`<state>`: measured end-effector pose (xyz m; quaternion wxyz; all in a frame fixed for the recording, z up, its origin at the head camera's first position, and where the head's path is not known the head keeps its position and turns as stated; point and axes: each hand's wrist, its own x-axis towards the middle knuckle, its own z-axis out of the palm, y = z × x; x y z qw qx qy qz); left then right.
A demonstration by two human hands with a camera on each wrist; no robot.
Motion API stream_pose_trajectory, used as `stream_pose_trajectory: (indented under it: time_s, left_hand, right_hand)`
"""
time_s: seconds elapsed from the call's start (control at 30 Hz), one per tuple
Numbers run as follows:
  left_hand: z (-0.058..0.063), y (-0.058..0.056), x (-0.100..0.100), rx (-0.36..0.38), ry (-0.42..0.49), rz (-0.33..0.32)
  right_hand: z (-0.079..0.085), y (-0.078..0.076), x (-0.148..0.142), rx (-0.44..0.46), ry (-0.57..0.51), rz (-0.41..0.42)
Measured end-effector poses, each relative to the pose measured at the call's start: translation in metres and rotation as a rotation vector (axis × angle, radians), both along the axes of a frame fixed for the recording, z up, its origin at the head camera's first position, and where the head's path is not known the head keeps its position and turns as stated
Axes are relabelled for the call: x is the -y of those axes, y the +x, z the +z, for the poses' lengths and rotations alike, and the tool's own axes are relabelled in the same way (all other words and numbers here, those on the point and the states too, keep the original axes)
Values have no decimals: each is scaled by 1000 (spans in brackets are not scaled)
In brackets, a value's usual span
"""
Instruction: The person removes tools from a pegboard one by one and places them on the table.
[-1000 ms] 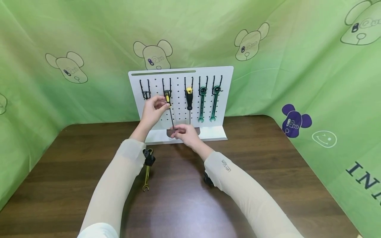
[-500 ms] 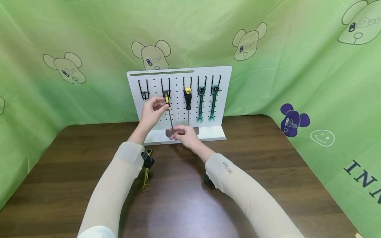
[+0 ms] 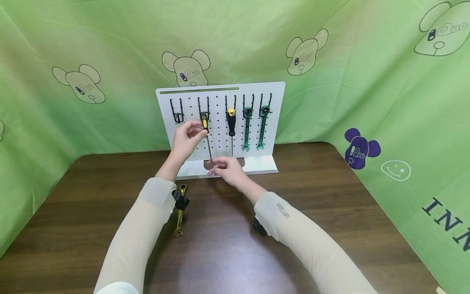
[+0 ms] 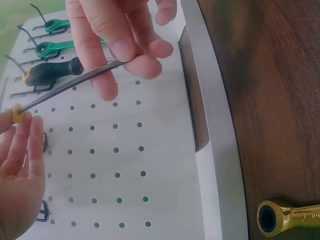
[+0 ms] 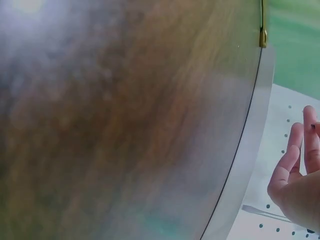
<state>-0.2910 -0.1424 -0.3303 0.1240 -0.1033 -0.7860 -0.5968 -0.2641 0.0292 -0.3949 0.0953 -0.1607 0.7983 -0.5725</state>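
Note:
My left hand (image 3: 186,139) pinches the yellow-and-black handle of a screwdriver (image 3: 205,122) in front of the second hook pair from the left. The screwdriver's shaft (image 4: 75,83) slopes down to my right hand (image 3: 231,169). In the left wrist view, the fingers and thumb of my right hand (image 4: 122,30) pinch the shaft near its flat tip, and my left hand (image 4: 20,180) is at the yellow collar. The right wrist view catches my right hand (image 5: 300,175) at its edge. Whether the handle sits on the hooks is hard to tell.
A white pegboard (image 3: 191,143) stands at the table's back. On it hang another screwdriver (image 3: 231,121) and two green wrenches (image 3: 247,128). The leftmost hooks (image 3: 178,112) hold nothing. A gold wrench (image 3: 179,220) lies on the brown table (image 3: 227,241), beside my left forearm.
My right hand has slid slightly down toward the shaft's tip. My left hand stays at the handle. The head view has shifted a little.

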Motion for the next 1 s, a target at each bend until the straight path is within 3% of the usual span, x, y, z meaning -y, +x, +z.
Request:
stream_pose_trajectory:
  time_s: [0.3,1.0]
  left_hand:
    - [-2,2,2,12,4,-5]
    - [6,13,3,11,8,-23]
  right_hand:
    - [0,6,0,-42,3,24]
    - [5,16,-2,-45,-65,84]
